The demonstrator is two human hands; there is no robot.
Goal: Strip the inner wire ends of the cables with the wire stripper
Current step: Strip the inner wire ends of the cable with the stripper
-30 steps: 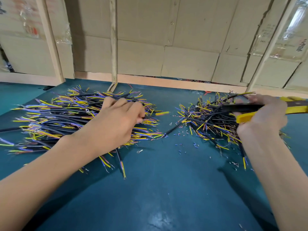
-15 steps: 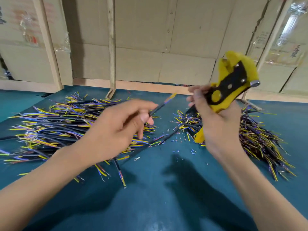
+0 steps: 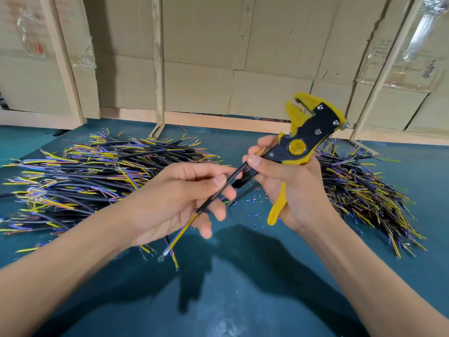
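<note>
My left hand pinches a short black cable between thumb and fingers, above the table's middle. Yellow and blue inner wires stick out of the cable's lower end, below my palm. Its upper end reaches my right hand, whose thumb and fingertips touch it. That hand also grips the yellow and black wire stripper, jaws pointing up and away, handles in the palm. A large pile of cables lies at the left. A second pile lies at the right behind my right hand.
The table has a teal mat. Small bits of cut insulation are scattered between the piles. Cardboard boxes and wooden posts close off the far edge of the table.
My left hand lifted one cable from the left pile and brought it to the middle. My right hand rose from the right pile with the stripper and now meets the cable's upper end.
</note>
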